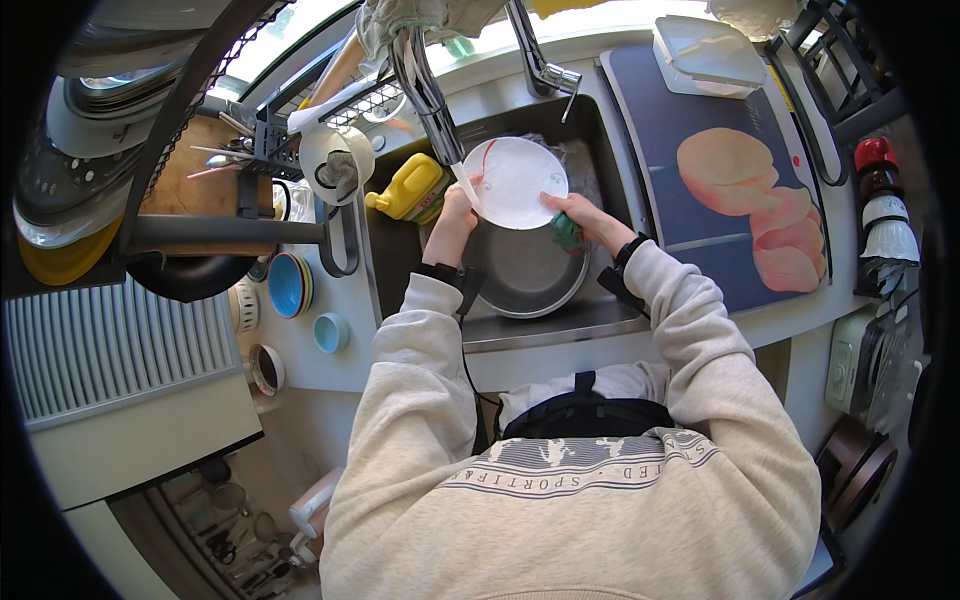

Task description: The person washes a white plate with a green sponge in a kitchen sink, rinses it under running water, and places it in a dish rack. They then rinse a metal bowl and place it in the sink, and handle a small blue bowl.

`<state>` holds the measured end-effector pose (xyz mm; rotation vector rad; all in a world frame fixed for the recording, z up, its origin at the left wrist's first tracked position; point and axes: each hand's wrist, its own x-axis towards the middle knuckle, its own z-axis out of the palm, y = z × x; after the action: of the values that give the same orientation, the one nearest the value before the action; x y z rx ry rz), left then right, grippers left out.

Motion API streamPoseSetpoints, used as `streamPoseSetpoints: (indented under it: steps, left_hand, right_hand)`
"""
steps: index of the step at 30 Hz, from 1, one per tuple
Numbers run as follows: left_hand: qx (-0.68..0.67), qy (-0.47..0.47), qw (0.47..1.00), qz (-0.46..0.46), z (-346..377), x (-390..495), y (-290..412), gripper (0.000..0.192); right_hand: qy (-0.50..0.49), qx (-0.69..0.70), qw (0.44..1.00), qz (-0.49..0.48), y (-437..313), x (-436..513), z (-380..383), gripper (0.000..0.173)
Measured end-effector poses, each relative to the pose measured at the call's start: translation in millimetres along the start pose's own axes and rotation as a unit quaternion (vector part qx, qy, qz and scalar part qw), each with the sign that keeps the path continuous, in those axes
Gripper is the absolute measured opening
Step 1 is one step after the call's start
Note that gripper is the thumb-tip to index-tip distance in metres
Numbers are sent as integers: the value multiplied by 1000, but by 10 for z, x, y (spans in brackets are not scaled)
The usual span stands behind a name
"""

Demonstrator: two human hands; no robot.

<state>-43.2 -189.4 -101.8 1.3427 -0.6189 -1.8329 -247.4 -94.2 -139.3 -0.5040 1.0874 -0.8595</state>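
Both hands hold a white plate (521, 184) over the sink, under water running from the chrome faucet (431, 97). My left hand (457, 210) grips its left edge, beside the stream. At the plate's lower right edge is my right hand (585, 215), thumb on top, with a green cloth (566, 232) hanging under its fingers. Below the plate a round grey pan (529, 277) rests in the metal sink (615, 311). A yellow plastic bottle (411, 187) lies tilted to the left of my left hand.
Left of the sink are stacked bowls (289, 285), a light blue cup (331, 332) and an overhanging dish rack (225, 231). On the right lie a dark patterned mat (660, 217) and a clear plastic container (705, 64). A second faucet (559, 77) stands behind the sink.
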Motion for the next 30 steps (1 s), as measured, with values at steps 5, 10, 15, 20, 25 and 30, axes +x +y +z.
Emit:
streamPoseSetpoints:
  steps: [5, 10, 15, 20, 25, 30]
  left_hand:
    - [121, 81, 987, 61, -3, 137, -156, 14]
    - [242, 67, 958, 139, 54, -58, -109, 25]
    - [382, 101, 899, 189, 84, -301, -25, 30]
    - [486, 94, 826, 269, 88, -449, 45, 39]
    - [570, 92, 768, 278, 168, -667, 127, 45]
    - [569, 91, 770, 274, 189, -666, 136, 47]
  right_hand:
    - [29, -43, 997, 56, -69, -46, -39, 46]
    - [54, -169, 975, 133, -271, -226, 1, 46]
    - [107, -194, 971, 89, -384, -257, -9, 44]
    - [129, -141, 964, -183, -555, 19, -31, 54]
    - [118, -51, 974, -185, -934, 197, -93, 52]
    - [62, -11, 995, -79, -1135, 235, -139, 35]
